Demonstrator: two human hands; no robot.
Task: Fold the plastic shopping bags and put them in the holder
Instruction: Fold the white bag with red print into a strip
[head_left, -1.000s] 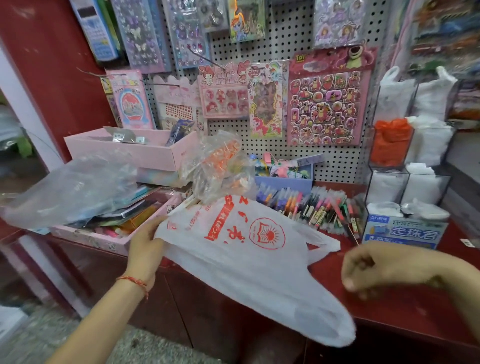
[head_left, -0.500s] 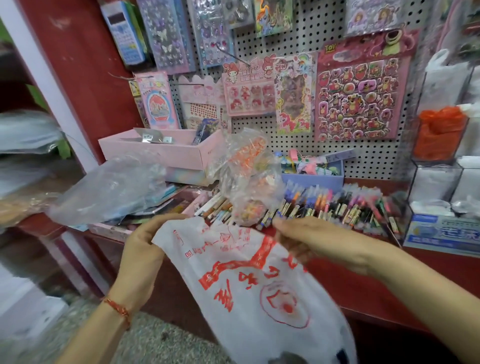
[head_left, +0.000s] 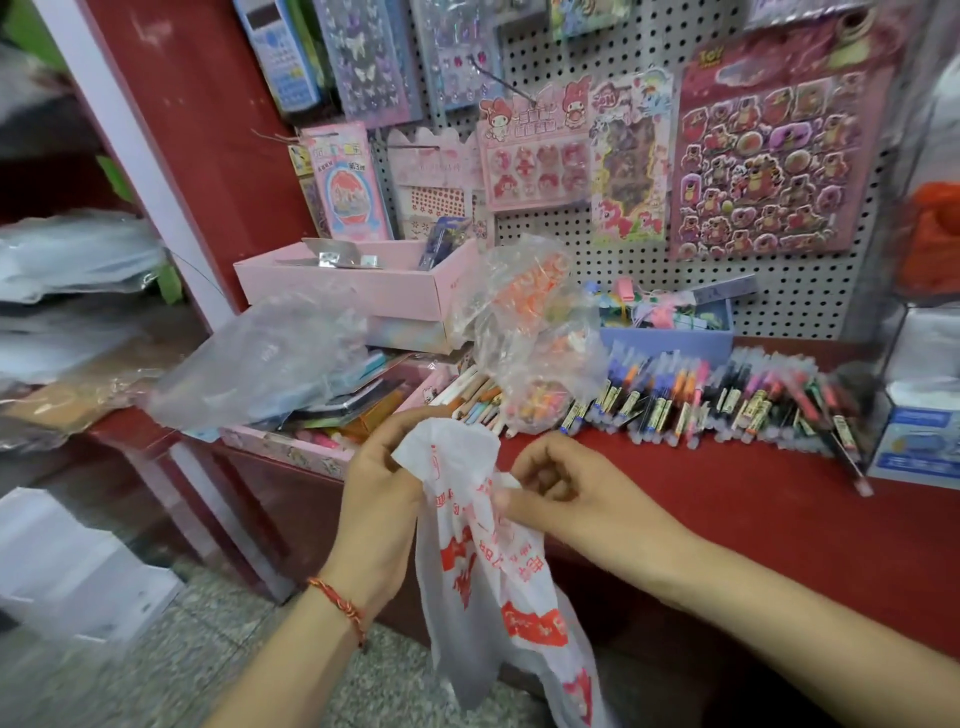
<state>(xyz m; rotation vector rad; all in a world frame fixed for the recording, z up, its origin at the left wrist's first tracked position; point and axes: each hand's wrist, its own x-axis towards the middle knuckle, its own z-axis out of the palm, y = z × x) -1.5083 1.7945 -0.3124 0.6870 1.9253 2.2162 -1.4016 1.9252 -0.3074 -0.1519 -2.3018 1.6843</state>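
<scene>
In the head view, the lower end of the thin white plastic shopping bag with red-orange print (head_left: 483, 597) is cut off by the bottom edge. It is held in the air in front of the red counter (head_left: 753, 519), and its gathered top is bunched between both hands. The top is gripped by the left hand (head_left: 379, 493) with its fingers curled round the film. A red string bracelet (head_left: 337, 605) is worn on that wrist. The bag's edge is pinched by the right hand (head_left: 566, 493), whose fingertips are partly hidden behind the crinkled film.

The clear-walled compartment holder (head_left: 904, 322) is cropped by the right edge and blurred, and soft orange bags (head_left: 935, 239) can just be made out inside. On the counter, a crumpled clear plastic bag (head_left: 524, 332) rests against a dense row of coloured pens (head_left: 727, 395).
</scene>
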